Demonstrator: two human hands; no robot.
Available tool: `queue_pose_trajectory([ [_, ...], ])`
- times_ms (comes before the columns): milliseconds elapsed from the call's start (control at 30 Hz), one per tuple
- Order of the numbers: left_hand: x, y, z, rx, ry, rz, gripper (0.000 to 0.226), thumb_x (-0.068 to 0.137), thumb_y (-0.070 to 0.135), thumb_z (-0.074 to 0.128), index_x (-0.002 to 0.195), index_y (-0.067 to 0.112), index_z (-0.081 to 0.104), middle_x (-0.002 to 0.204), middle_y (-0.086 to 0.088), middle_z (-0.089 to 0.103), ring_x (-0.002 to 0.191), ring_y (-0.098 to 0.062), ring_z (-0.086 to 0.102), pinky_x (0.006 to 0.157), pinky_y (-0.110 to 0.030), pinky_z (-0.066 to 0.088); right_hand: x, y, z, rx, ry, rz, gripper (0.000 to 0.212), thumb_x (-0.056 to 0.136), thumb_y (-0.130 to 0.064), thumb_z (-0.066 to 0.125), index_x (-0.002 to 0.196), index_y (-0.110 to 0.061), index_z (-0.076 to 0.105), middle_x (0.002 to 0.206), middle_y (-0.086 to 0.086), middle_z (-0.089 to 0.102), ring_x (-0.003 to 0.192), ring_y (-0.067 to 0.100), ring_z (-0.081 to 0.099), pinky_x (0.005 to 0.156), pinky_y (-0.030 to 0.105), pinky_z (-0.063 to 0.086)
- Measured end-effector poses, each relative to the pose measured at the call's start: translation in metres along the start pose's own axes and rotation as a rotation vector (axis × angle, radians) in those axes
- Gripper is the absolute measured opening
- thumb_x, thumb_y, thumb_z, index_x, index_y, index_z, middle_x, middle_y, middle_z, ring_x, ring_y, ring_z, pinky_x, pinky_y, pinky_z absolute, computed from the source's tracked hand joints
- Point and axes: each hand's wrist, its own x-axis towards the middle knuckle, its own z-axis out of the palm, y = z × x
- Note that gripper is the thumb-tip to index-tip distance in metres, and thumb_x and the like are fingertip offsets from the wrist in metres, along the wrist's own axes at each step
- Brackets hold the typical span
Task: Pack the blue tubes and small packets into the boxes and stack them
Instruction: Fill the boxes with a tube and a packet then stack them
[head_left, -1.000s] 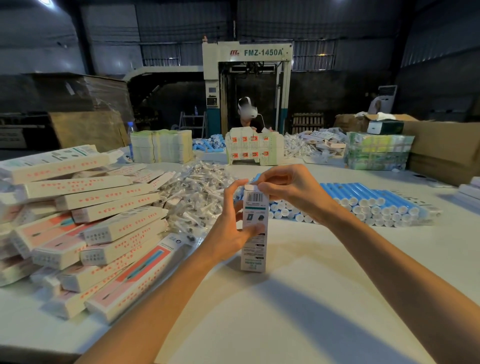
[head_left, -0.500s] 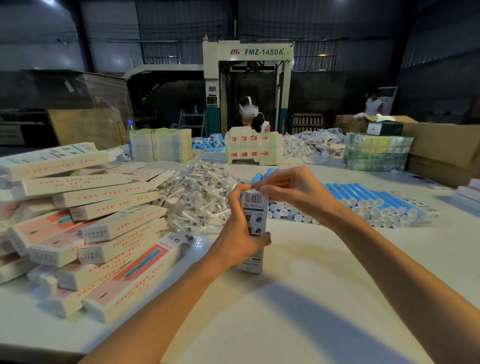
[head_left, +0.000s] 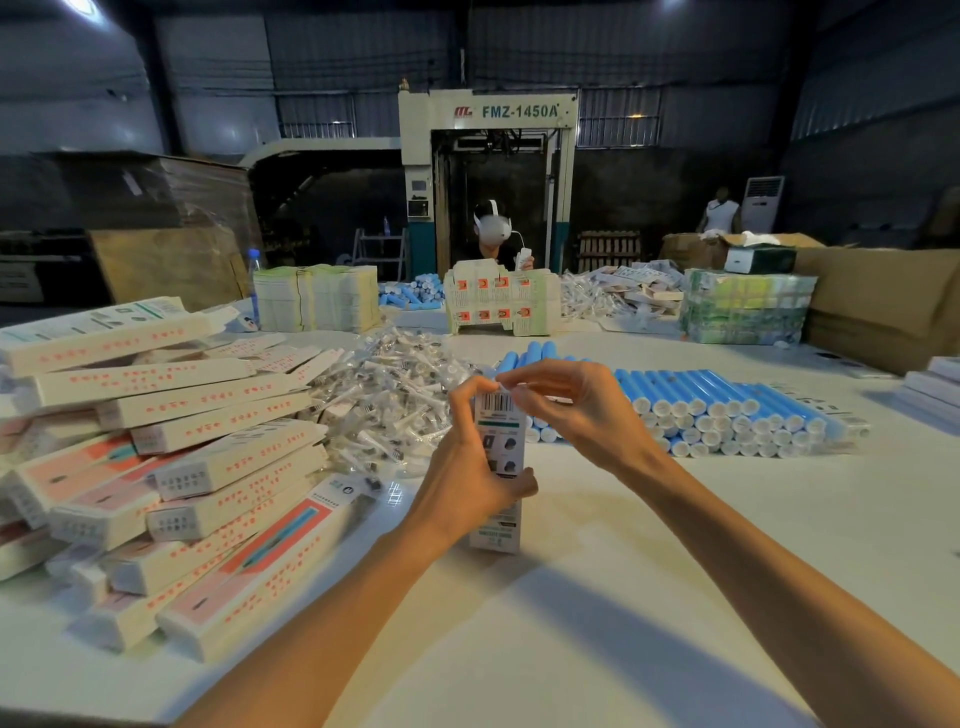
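A narrow white box (head_left: 497, 532) with a barcode stands upright on the white table (head_left: 597, 597) at centre. My left hand (head_left: 470, 470) grips its middle, thumb in front, fingers curled over the top edge. My right hand (head_left: 571, 405) pinches the flap at the box's top. Behind my right hand lies a stack of blue tubes (head_left: 727, 410) with white caps. A heap of small clear packets (head_left: 395, 395) sits behind the box to the left. Packed white boxes (head_left: 171, 467) with red print are piled at left.
Across the table another person (head_left: 493, 234) wearing a headset stands behind flat box blanks (head_left: 501, 304). Stacks of flat cartons (head_left: 317, 296), wrapped bundles (head_left: 745, 306), brown cardboard (head_left: 883, 306) and more white boxes (head_left: 935, 384) line the far and right edges.
My left hand slid up the box, its fingers now curled over the top edge. My right hand stayed at the top flap. The box remains upright in the same place.
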Motion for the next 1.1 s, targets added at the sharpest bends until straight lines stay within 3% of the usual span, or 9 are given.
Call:
queue_pose_trajectory([
  [67, 0.002, 0.003, -0.002, 0.008, -0.012, 0.014, 0.095, 0.075, 0.02, 0.086, 0.126, 0.059, 0.016, 0.105, 0.009, 0.062, 0.078, -0.013, 0.071, 0.066, -0.04, 0.063, -0.002, 0.001, 0.002, -0.004, -0.001, -0.019, 0.022, 0.094, -0.019, 0.076, 0.116, -0.015, 0.077, 0.109, -0.008, 0.078, 0.105, 0.009, 0.073, 0.091, 0.035, 0.061],
  [133, 0.003, 0.005, -0.005, -0.069, -0.062, 0.053, 0.087, 0.086, 0.024, 0.087, 0.128, 0.055, 0.018, 0.113, 0.003, 0.062, 0.089, -0.012, 0.072, 0.074, -0.032, 0.063, -0.003, 0.0, 0.002, 0.042, 0.008, -0.017, 0.021, 0.093, -0.018, 0.078, 0.114, -0.014, 0.077, 0.109, -0.007, 0.078, 0.105, 0.011, 0.073, 0.091, 0.036, 0.061],
  [233, 0.004, 0.012, -0.01, -0.408, -0.07, -0.018, 0.05, 0.106, 0.035, 0.063, 0.14, 0.045, 0.028, 0.123, -0.009, 0.068, 0.107, -0.021, 0.075, 0.087, -0.028, 0.059, -0.007, -0.002, 0.004, 0.132, 0.025, -0.011, 0.02, 0.092, -0.016, 0.078, 0.111, -0.01, 0.078, 0.11, -0.003, 0.079, 0.105, 0.014, 0.074, 0.092, 0.036, 0.061],
  [333, 0.005, 0.015, -0.012, -0.467, 0.013, -0.034, 0.026, 0.114, 0.035, 0.047, 0.138, 0.03, 0.043, 0.123, -0.01, 0.071, 0.107, -0.026, 0.076, 0.087, -0.031, 0.061, -0.012, -0.006, 0.007, 0.183, 0.035, -0.004, 0.018, 0.092, -0.015, 0.079, 0.109, -0.01, 0.08, 0.109, -0.003, 0.079, 0.104, 0.015, 0.075, 0.09, 0.037, 0.061],
  [667, 0.008, 0.015, -0.01, -0.469, 0.09, -0.133, 0.017, 0.108, 0.043, 0.057, 0.119, 0.03, 0.059, 0.112, -0.001, 0.075, 0.106, -0.021, 0.076, 0.08, -0.031, 0.061, -0.01, -0.001, 0.014, 0.152, 0.087, 0.01, 0.012, 0.091, -0.015, 0.079, 0.102, -0.017, 0.082, 0.109, -0.006, 0.079, 0.107, 0.01, 0.073, 0.092, 0.027, 0.058],
  [800, 0.008, 0.015, -0.008, -0.541, 0.08, -0.171, 0.016, 0.11, 0.039, 0.056, 0.122, 0.029, 0.059, 0.116, -0.009, 0.073, 0.109, -0.025, 0.074, 0.09, -0.04, 0.062, -0.02, 0.007, 0.023, 0.242, 0.075, 0.063, 0.026, 0.098, -0.024, 0.072, 0.124, -0.024, 0.074, 0.131, -0.009, 0.071, 0.122, 0.011, 0.066, 0.098, 0.032, 0.056],
  [867, 0.008, 0.014, -0.009, -0.619, 0.104, -0.222, 0.015, 0.108, 0.037, 0.058, 0.119, 0.028, 0.06, 0.113, -0.012, 0.073, 0.104, -0.027, 0.071, 0.09, -0.047, 0.059, -0.031, 0.012, 0.033, 0.349, 0.067, 0.16, 0.044, 0.1, -0.035, 0.069, 0.142, -0.034, 0.059, 0.141, -0.013, 0.063, 0.13, 0.008, 0.06, 0.103, 0.033, 0.053],
  [1000, 0.01, 0.01, -0.016, -0.936, 0.134, -0.349, 0.014, 0.105, 0.029, 0.056, 0.118, 0.024, 0.059, 0.111, -0.014, 0.07, 0.102, -0.029, 0.065, 0.085, -0.045, 0.058, -0.049, 0.019, 0.049, 0.46, -0.134, 0.421, 0.045, 0.104, -0.054, 0.053, 0.146, -0.04, 0.049, 0.135, -0.004, 0.066, 0.124, 0.016, 0.065, 0.109, 0.051, 0.049],
  [1100, 0.01, 0.01, -0.018, -1.018, 0.152, -0.409, 0.015, 0.108, 0.03, 0.052, 0.12, 0.031, 0.062, 0.126, -0.021, 0.071, 0.108, -0.03, 0.065, 0.085, -0.042, 0.057, -0.055, 0.011, 0.056, 0.524, -0.215, 0.436, 0.045, 0.106, -0.053, 0.048, 0.144, -0.029, 0.052, 0.13, 0.007, 0.067, 0.115, 0.027, 0.069, 0.102, 0.047, 0.056],
])
